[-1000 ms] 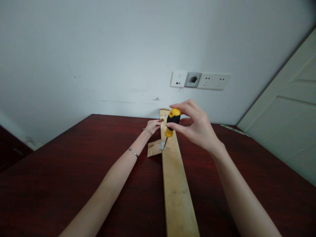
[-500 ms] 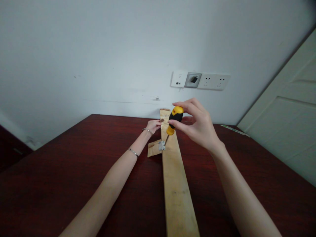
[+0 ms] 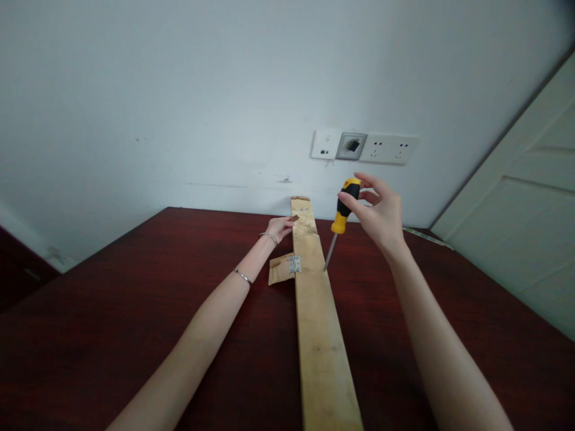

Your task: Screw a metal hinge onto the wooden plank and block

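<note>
In my right hand [image 3: 381,212] is a yellow and black screwdriver [image 3: 348,200], held by the handle between thumb and fingers. Its shaft slants down, with the tip by the right edge of a long wooden plank [image 3: 318,335]. A small metal hinge [image 3: 294,264] joins the plank's left edge to a short wooden piece [image 3: 281,269], which sticks out to the left. My left hand [image 3: 281,227] grips the plank's left edge near its far end, beside a dark brown patch. Some of the left fingers are hard to make out.
The plank lies lengthwise on a dark red wooden table [image 3: 202,371], its far end near a white wall [image 3: 179,90]. Sockets [image 3: 389,148] with a black plug [image 3: 353,145] are on the wall. A pale panelled door [image 3: 539,209] stands at the right, near a thin strip [image 3: 426,237].
My right hand has drawn the screwdriver away from the hinge, to the right, so its tip is now by the plank's right edge. The left hand stays in place.
</note>
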`<control>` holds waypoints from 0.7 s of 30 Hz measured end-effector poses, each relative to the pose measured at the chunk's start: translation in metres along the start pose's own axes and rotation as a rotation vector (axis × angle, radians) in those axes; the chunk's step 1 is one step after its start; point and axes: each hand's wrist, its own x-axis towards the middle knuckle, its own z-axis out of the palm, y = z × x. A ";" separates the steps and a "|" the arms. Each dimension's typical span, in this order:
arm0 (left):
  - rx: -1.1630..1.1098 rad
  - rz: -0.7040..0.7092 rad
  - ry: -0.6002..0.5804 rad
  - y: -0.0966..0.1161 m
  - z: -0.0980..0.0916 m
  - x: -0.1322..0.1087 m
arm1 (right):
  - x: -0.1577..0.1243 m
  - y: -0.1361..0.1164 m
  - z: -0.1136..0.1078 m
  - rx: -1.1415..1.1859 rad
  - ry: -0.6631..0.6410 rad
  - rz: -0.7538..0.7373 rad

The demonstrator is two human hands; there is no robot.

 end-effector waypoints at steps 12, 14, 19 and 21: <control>0.038 -0.010 0.042 0.001 0.001 0.004 | -0.011 0.121 0.005 -0.134 -0.099 0.541; 0.041 -0.013 0.043 0.001 0.001 0.005 | -0.020 0.132 0.010 -0.258 -0.191 0.585; 0.049 -0.014 0.047 0.001 0.000 0.007 | -0.038 0.141 0.026 -0.391 -0.289 0.606; 0.050 -0.012 0.046 0.000 -0.001 0.008 | -0.042 0.143 0.031 -0.432 -0.325 0.610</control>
